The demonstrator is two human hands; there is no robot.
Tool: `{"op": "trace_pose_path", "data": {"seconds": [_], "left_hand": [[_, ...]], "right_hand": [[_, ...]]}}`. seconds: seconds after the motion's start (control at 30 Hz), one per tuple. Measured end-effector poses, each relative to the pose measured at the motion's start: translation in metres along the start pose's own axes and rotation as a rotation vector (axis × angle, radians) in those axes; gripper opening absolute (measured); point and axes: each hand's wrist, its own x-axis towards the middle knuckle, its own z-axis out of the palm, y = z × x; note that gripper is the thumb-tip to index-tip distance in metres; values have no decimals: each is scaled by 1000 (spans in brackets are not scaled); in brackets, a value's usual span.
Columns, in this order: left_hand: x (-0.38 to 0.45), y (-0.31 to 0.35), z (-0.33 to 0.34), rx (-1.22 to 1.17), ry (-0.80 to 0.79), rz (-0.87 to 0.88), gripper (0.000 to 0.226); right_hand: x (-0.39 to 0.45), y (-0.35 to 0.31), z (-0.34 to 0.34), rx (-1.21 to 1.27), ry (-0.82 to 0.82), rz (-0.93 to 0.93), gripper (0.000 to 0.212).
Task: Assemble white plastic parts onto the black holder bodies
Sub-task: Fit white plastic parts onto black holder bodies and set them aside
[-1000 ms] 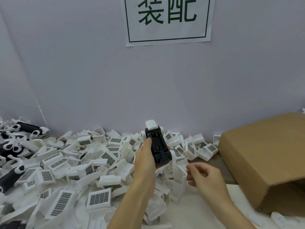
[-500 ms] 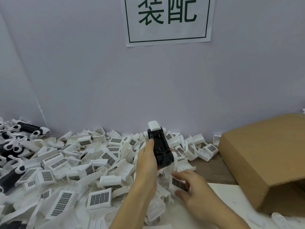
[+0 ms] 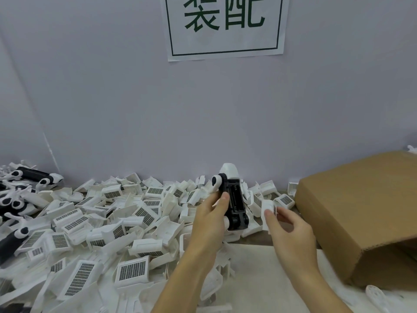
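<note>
My left hand (image 3: 211, 219) grips a black holder body (image 3: 234, 203) upright above the pile, its open battery bay facing me and white pieces fitted at its top end. My right hand (image 3: 287, 229) pinches a white plastic part (image 3: 268, 208) with a small gridded panel, just right of the holder and a short gap from it. A big heap of the same white gridded parts (image 3: 133, 271) covers the table to the left and centre.
A tipped brown cardboard box (image 3: 361, 213) lies at the right, its opening toward me. Finished black-and-white holders (image 3: 33, 177) are stacked at the far left. A grey wall with a paper sign (image 3: 225, 26) stands close behind. A white sheet (image 3: 252, 274) covers the near table.
My right hand went down into the pile, took hold of a white gridded part, and has lifted it up beside the holder. My left hand turned the holder slightly and raised it.
</note>
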Motion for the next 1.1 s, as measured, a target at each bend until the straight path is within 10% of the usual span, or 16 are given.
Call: {"op": "trace_pose_path", "data": {"seconds": [1.1], "left_hand": [[-13,-1,12,105,-259,125,29]], "right_hand": [[-18,-21,10,91,-55,-178,66]]}}
